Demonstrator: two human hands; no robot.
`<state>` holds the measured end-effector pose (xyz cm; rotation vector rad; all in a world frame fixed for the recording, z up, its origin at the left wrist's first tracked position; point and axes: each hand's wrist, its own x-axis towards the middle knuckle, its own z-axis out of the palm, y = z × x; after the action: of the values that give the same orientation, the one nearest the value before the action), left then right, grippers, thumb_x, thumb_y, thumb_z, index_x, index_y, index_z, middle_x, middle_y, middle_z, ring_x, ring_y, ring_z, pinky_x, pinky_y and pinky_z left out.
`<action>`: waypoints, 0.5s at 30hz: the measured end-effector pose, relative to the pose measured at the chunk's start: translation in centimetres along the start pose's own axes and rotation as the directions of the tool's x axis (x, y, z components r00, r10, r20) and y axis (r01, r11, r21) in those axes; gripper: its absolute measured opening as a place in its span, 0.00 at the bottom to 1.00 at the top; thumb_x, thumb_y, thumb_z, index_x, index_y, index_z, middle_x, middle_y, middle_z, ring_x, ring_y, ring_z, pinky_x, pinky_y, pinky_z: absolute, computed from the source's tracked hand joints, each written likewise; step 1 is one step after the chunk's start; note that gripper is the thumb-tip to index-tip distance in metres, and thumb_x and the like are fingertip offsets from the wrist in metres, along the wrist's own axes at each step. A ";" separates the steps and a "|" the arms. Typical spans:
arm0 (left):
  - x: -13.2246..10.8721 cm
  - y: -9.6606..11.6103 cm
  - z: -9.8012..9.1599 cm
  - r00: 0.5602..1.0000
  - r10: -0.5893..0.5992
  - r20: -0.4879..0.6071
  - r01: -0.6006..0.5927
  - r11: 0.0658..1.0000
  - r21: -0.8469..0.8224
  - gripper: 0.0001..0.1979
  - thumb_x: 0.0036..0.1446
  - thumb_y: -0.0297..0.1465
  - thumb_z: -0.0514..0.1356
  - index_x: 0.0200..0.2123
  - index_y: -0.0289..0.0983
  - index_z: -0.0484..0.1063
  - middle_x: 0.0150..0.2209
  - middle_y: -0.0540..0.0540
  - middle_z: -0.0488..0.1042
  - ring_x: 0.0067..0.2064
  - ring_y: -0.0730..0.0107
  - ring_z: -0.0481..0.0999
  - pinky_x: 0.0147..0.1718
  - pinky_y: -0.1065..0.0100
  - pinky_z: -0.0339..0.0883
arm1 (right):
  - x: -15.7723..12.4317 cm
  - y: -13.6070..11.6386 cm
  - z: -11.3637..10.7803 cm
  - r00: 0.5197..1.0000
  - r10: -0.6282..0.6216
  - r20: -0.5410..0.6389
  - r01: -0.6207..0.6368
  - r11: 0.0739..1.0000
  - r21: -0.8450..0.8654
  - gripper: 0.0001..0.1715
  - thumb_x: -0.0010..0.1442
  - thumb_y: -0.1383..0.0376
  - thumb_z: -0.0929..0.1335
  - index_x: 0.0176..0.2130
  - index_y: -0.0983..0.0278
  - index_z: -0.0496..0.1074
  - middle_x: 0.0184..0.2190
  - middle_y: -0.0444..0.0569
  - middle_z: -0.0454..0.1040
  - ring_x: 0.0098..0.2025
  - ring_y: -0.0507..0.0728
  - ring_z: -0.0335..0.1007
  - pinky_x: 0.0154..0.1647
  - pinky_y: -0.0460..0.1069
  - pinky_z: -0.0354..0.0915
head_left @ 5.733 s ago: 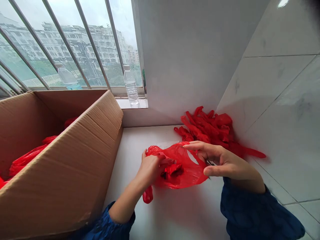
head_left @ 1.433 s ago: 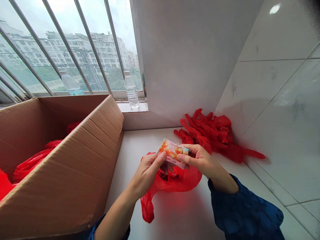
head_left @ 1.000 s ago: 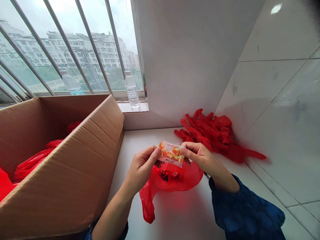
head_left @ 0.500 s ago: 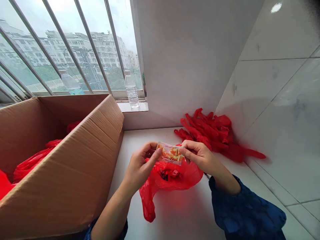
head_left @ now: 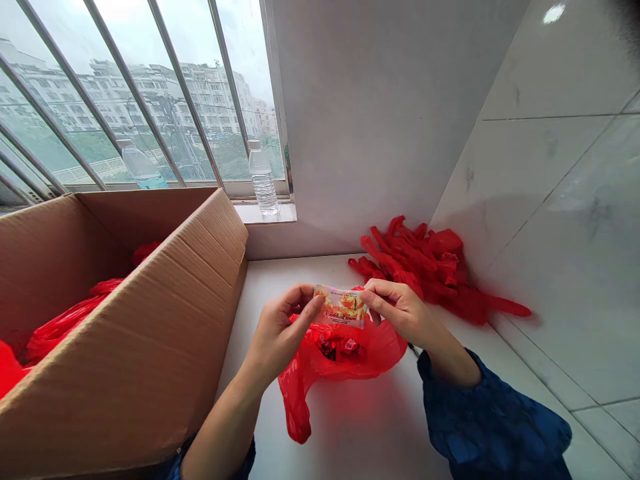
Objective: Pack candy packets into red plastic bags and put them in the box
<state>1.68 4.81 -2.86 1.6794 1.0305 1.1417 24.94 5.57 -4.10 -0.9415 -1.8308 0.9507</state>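
Note:
A small wrapped snack packet [head_left: 341, 307], with an orange and white printed wrapper reading "Golden Crown", is stretched level between both hands. My left hand [head_left: 283, 327] pinches its left end between thumb and fingers. At its right end, my right hand [head_left: 397, 310] grips the edge the same way. Directly beneath lies a red plastic bag [head_left: 373, 353] with its mouth open, and small red and dark wrapped pieces [head_left: 343, 348] show inside it. The bag's far side is partly hidden by the packet and hands.
A large open cardboard box [head_left: 150, 347] with red bags [head_left: 75, 320] inside stands on the left. A heap of red plastic bags [head_left: 430, 267] lies against the wall at the right. A clear water bottle [head_left: 263, 179] stands on the sill; a second bottle [head_left: 143, 165] is behind the box.
The packet stays pinched between both hands and tilts very slightly more level. My right hand shifts a little upward; all else looks the same.

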 end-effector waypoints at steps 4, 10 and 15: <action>0.0 0.2 -0.2 1.000 -0.022 0.007 0.021 1.000 0.021 0.18 0.64 0.44 0.59 0.30 0.36 0.70 0.27 0.49 0.70 0.28 0.74 0.67 0.26 0.73 0.63 | 0.0 -0.1 0.0 1.000 0.000 0.009 0.000 1.000 0.003 0.25 0.71 0.51 0.62 0.27 0.62 0.63 0.24 0.42 0.63 0.28 0.52 0.59 0.32 0.49 0.55; -0.1 0.2 -0.4 1.000 -0.025 -0.007 0.025 0.998 0.055 0.21 0.63 0.45 0.59 0.26 0.36 0.67 0.23 0.51 0.65 0.25 0.76 0.62 0.23 0.74 0.56 | -0.1 -0.4 -0.1 1.000 -0.016 0.025 0.016 1.000 -0.015 0.24 0.71 0.52 0.62 0.26 0.62 0.64 0.25 0.42 0.63 0.29 0.53 0.59 0.31 0.49 0.55; -0.2 0.2 -0.5 1.000 -0.004 -0.014 0.005 0.997 0.073 0.21 0.64 0.44 0.58 0.25 0.36 0.67 0.24 0.51 0.65 0.26 0.75 0.62 0.24 0.73 0.57 | -0.1 -0.5 -0.2 0.998 -0.056 0.020 0.056 0.998 -0.033 0.24 0.71 0.54 0.63 0.25 0.62 0.66 0.25 0.43 0.64 0.30 0.53 0.59 0.33 0.50 0.55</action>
<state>1.18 4.69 -2.55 1.7280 1.0957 1.1264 25.00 5.34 -3.62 -0.8991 -1.8846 0.9004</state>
